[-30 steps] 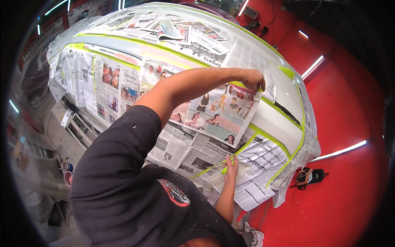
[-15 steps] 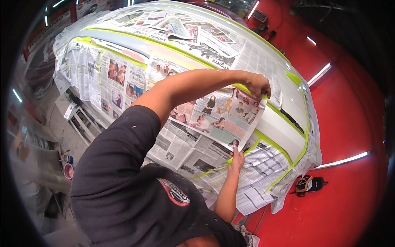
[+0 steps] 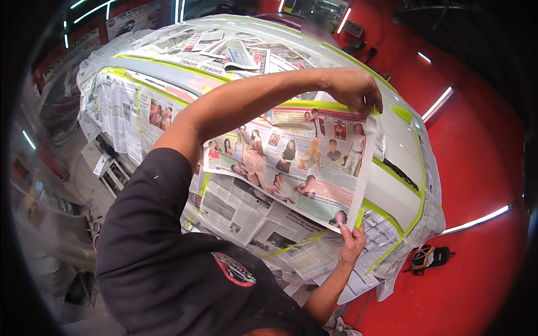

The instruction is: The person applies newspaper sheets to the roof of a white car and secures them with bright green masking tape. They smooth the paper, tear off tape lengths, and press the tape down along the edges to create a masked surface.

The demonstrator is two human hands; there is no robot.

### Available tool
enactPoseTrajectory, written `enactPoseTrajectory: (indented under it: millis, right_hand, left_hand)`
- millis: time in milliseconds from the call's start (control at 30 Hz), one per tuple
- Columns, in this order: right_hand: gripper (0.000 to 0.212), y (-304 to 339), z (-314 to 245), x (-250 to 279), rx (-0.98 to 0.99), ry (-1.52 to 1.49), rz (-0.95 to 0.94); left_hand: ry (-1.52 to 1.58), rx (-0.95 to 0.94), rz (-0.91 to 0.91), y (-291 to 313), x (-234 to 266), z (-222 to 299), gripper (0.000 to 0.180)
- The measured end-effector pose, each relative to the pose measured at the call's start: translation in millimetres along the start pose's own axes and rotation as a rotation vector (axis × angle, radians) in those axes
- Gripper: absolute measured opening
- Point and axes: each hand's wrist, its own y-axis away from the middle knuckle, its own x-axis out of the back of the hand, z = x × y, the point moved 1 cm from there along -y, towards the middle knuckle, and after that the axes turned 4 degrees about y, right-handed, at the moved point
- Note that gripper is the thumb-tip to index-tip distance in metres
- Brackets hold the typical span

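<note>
Newspaper sheet [image 3: 294, 159], colour-printed, spread out in front of the near side of a masked car [image 3: 395, 182]; landmark for the rest. Left hand [image 3: 356, 89] at the sheet's upper right corner, arm reaching across above the sheet. Left fingers bent and together, clamped on that corner; paper runs down and left from them. Right hand [image 3: 352, 243] just below the sheet's lower right corner, thumb touching the corner, other fingers to the right of it. Right fingers slightly apart from the thumb at the front; can't tell how firmly they close on the paper, back of the corner hidden. Green tape strip [image 3: 359, 217] right beside that corner, at the right fingertips; can't tell if stuck to them. Sheet's right edge runs between both hands, fairly straight; left part partly behind the left forearm. Grey newsprint [image 3: 232, 204] below the sheet, on the car. Loose newspapers [image 3: 241, 56] above and left of the sheet, folded one on top. Dark bag [image 3: 428, 259] well right of and below the sheet, on red floor [image 3: 471, 280].
</note>
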Motion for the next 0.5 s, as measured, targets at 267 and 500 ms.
enactPoseTrajectory:
  millis: [267,500]
  right_hand:
    - [0.017,-18.4,-33.8,19.4,0.102,-0.097,0.132]
    - [0.035,-14.8,23.8,78.9,-0.036,0.098,0.812]
  left_hand:
    - [0.011,-0.299,0.179,3.4,37.5,79.6,0.030]
    - [-0.069,-0.263,0.326,-68.1,8.8,100.8,0.032]
